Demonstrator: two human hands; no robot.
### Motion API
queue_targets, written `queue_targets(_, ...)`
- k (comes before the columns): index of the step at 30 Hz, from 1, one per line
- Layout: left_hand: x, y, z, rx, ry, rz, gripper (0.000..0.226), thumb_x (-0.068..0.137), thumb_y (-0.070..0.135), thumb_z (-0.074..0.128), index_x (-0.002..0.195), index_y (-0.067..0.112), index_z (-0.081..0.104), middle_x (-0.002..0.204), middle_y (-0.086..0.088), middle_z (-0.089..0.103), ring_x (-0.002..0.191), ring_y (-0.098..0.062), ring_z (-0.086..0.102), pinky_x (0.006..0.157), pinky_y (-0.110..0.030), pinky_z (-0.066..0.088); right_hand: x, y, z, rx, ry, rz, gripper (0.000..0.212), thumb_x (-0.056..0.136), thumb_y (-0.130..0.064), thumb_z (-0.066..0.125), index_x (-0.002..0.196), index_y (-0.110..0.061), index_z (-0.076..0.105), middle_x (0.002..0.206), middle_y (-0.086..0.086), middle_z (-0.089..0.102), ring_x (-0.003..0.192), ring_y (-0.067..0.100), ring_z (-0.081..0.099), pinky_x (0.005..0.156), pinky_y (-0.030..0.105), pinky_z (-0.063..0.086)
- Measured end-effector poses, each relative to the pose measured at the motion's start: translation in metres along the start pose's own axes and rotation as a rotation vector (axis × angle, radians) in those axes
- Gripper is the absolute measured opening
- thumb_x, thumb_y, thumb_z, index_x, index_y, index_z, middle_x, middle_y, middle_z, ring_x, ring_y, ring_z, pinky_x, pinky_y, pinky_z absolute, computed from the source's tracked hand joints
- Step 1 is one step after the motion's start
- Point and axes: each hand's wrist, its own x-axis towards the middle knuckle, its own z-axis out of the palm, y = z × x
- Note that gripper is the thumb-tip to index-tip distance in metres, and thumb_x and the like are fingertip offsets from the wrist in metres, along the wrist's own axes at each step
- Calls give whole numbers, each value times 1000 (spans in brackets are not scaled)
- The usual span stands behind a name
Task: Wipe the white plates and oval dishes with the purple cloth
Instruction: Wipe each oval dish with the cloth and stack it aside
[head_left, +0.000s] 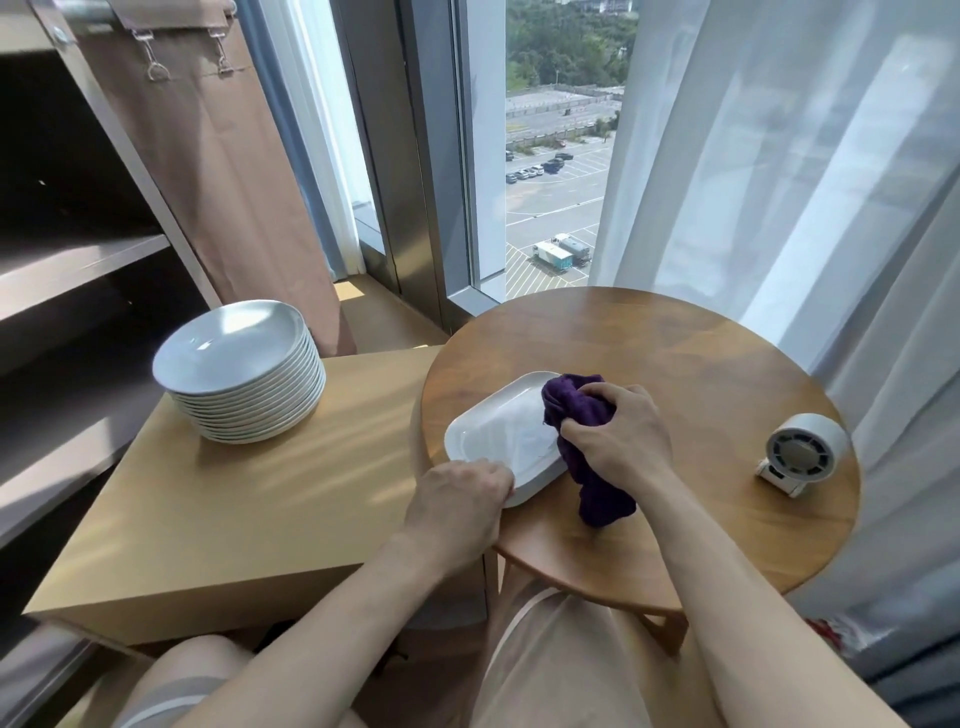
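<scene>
A white oval dish (493, 431) lies on the round wooden table (701, 374), near its left edge. My left hand (457, 506) grips the dish's near rim. My right hand (621, 434) holds the bunched purple cloth (574, 402) against the dish's right side; the cloth's tail (602, 499) hangs down onto the table. A stack of several white plates (244, 369) stands on the lower light-wood table (234, 509) to the left.
A small white fan (802, 452) stands at the round table's right side. Dark shelves (78, 270) rise at the left, a brown curtain behind the plates. Window and sheer white curtains (805, 182) lie beyond the table. My knees are below.
</scene>
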Motion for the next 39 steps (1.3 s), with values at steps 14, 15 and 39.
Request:
queue_targets(14,23,-11,-32,-226,246,-252,10,102,18,56,99,18,65,76,-4,69,67,-32,62,57,-33,37,2,-6,-8,212,257,26,44,76,-40,78,119,-36,71,117,-9,59,87,-9,55,73,2,34)
queue_targets(15,25,-13,-34,-287,252,-309,13,103,21,53,101,20,65,80,-3,70,71,-31,61,60,-36,40,1,-5,-8,223,264,31,43,77,-39,78,119,-36,71,117,-9,59,86,-16,52,69,-2,32)
queue_targets(39,31,-48,-1,-1353,206,-1134,37,101,33,61,95,-1,72,91,-11,67,85,-26,61,82,-43,55,1,-1,1,199,150,42,40,76,-37,79,115,-37,72,115,-6,59,88,-6,57,82,24,44)
